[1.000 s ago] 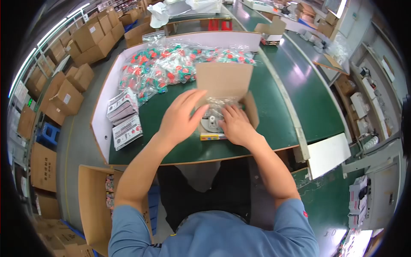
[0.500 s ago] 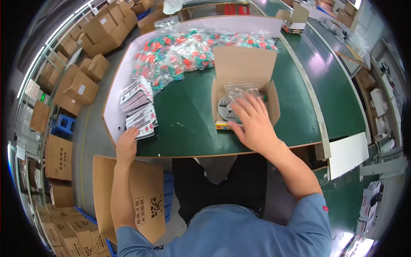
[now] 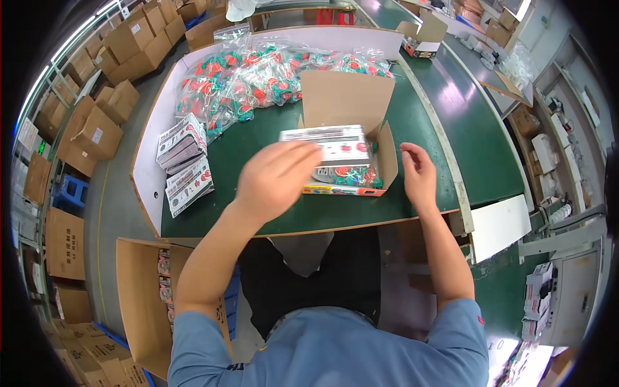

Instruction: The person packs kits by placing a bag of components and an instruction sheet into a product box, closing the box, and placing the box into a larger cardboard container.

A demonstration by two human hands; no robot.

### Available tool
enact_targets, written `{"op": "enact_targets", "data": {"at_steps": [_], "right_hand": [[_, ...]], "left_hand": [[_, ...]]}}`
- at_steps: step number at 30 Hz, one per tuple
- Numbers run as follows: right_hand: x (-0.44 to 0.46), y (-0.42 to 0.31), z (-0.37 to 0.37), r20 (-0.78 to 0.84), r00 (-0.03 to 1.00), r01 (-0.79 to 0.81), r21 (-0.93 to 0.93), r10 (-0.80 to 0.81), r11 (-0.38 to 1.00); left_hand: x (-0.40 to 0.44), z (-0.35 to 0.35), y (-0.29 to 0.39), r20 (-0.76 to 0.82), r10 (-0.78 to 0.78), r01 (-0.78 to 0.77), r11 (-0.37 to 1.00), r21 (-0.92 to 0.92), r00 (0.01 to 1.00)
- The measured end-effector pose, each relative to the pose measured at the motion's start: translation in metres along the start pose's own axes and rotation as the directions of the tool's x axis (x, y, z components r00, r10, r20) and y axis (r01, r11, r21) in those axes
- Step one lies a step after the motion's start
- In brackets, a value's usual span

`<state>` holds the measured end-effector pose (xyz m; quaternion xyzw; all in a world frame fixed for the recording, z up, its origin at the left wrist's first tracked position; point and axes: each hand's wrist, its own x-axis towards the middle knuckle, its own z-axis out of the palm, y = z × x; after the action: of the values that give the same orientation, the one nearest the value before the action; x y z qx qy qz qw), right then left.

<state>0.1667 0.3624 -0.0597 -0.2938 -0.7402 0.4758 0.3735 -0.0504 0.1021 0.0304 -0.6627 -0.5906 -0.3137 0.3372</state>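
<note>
A printed instruction leaflet (image 3: 342, 143) is pinched in the fingers of my left hand (image 3: 272, 179), held over the open cardboard box (image 3: 348, 93). Below the leaflet, a clear bag of green and red parts (image 3: 353, 175) shows inside the box; the leaflet hides the rest of the contents. My right hand (image 3: 420, 177) is just right of the box, fingers loosely curled and apart from the thumb, holding nothing. Two stacks of similar leaflets (image 3: 188, 184) lie at the table's left side.
A heap of clear bags with red and green parts (image 3: 258, 80) spreads along the table's back wall. Below the left table edge stands a large open carton (image 3: 145, 303) with small boxes inside. Another open box (image 3: 422, 46) sits at the back right.
My left hand has gone from the leaflet stack to the box with a leaflet. My right hand has left the box's inside and moved to its right. The camera view has shifted slightly.
</note>
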Motion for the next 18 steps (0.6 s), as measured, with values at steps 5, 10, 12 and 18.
{"op": "enact_targets", "data": {"at_steps": [5,10,12,18], "right_hand": [[-0.006,0.015,-0.017,0.038,0.999,0.002,-0.011,-0.002,1.0],[0.01,-0.01,0.013,0.223,0.907,0.395,-0.158,-0.357,0.905],[0.006,-0.019,0.036,0.287,0.874,0.472,-0.308,-0.393,0.826],[0.023,-0.015,0.035,0.457,0.863,0.436,-0.461,-0.215,0.773]], "left_hand": [[-0.043,0.029,-0.028,0.228,-0.526,0.573,0.754,-0.321,0.82],[-0.061,0.084,-0.037,0.392,-0.528,0.649,0.505,-0.569,0.754],[-0.054,0.09,-0.026,0.397,-0.438,0.586,0.682,-0.438,0.807],[-0.056,0.102,-0.049,0.527,-0.379,0.578,0.766,-0.282,0.761]]}}
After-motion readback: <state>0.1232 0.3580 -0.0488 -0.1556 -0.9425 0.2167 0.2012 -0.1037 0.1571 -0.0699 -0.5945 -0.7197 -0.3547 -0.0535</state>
